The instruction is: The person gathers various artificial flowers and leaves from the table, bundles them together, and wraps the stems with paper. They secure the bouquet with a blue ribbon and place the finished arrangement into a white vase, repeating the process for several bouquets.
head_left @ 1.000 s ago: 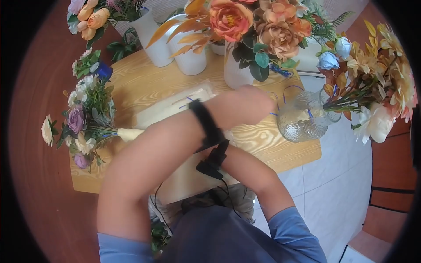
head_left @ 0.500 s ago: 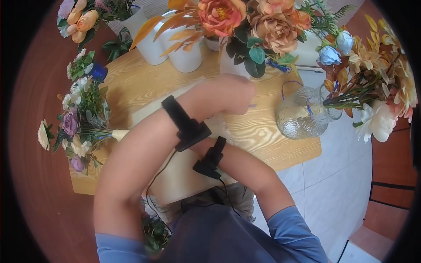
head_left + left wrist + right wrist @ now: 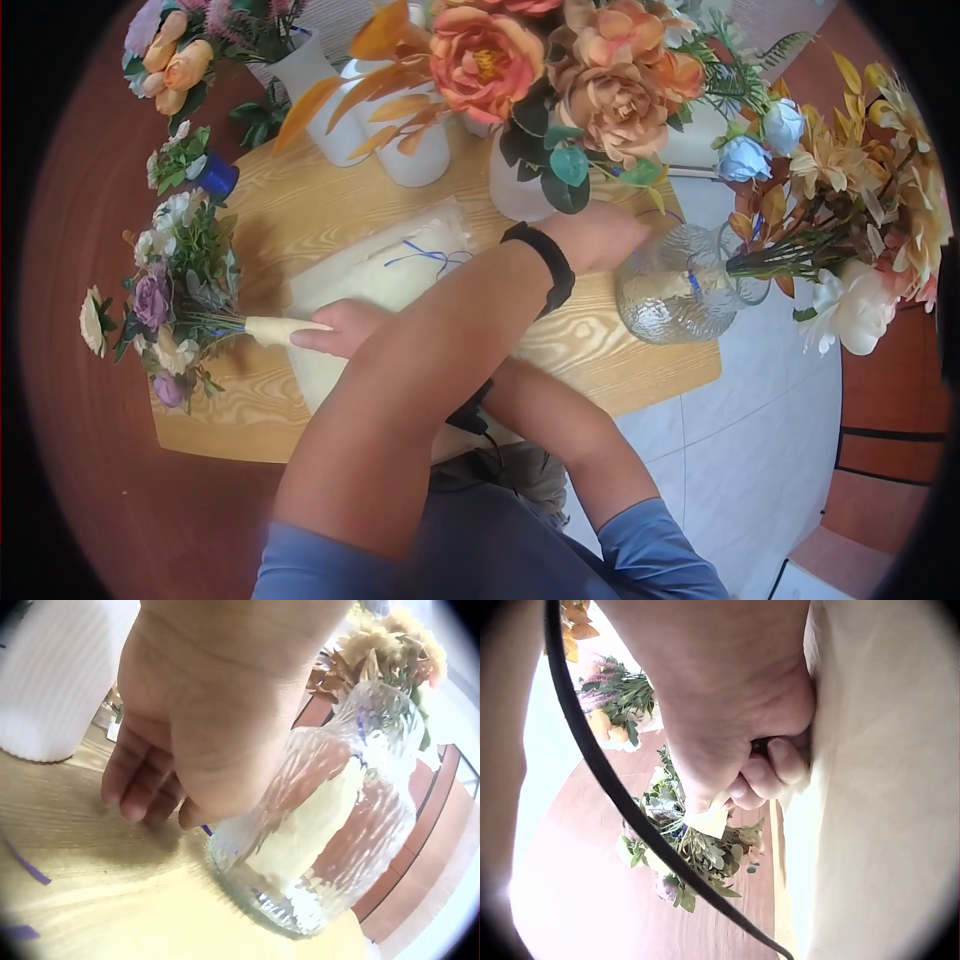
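Beside the clear textured glass vase (image 3: 672, 295), the left hand (image 3: 590, 237) rests fingers loosely curled, empty, while the right hand (image 3: 340, 328) grips the cream-wrapped bouquet stem (image 3: 275, 329).

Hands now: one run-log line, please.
left hand: beside glass vase, holds nothing seen | right hand: grips wrapped bouquet stem | arms crossed

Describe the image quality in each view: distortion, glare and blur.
Head view: strong fisheye vignette, sharp, evenly lit wooden table. Left wrist view: left hand soft and close; glass vase glints, background overexposed. Right wrist view: right hand dim and blurred, backlit, the bouquet beyond sharper.
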`<state>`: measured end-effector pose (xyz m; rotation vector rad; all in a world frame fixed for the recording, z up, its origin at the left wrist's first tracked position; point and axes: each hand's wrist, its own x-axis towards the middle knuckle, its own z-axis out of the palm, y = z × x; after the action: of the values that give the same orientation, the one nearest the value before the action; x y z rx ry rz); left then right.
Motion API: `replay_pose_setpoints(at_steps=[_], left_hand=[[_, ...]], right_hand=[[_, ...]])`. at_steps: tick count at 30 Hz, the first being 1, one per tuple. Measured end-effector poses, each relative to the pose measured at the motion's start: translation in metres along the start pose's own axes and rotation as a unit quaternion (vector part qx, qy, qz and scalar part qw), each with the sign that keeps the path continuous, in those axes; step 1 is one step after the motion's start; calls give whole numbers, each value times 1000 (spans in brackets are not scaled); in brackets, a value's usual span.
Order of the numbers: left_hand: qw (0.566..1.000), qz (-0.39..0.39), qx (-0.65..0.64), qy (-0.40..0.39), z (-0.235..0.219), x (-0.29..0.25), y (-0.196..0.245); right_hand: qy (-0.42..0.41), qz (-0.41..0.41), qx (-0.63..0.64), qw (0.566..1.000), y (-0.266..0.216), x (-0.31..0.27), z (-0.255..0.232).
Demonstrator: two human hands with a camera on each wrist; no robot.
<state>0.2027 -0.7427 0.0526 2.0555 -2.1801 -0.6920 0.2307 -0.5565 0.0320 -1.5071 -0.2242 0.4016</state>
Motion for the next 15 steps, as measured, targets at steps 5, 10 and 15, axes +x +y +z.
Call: replay_pose_setpoints(at_steps=[5, 10, 15], left_hand=[[997, -65, 39, 9, -2, -13, -9], [990, -115, 2, 82, 8, -35, -31], [986, -68, 31, 152, -32, -117, -8]], right_hand=[[0, -2, 89, 996, 14, 4, 7], [6, -55, 196, 979, 22, -12, 2], [9, -118, 245, 962, 31, -12, -4]])
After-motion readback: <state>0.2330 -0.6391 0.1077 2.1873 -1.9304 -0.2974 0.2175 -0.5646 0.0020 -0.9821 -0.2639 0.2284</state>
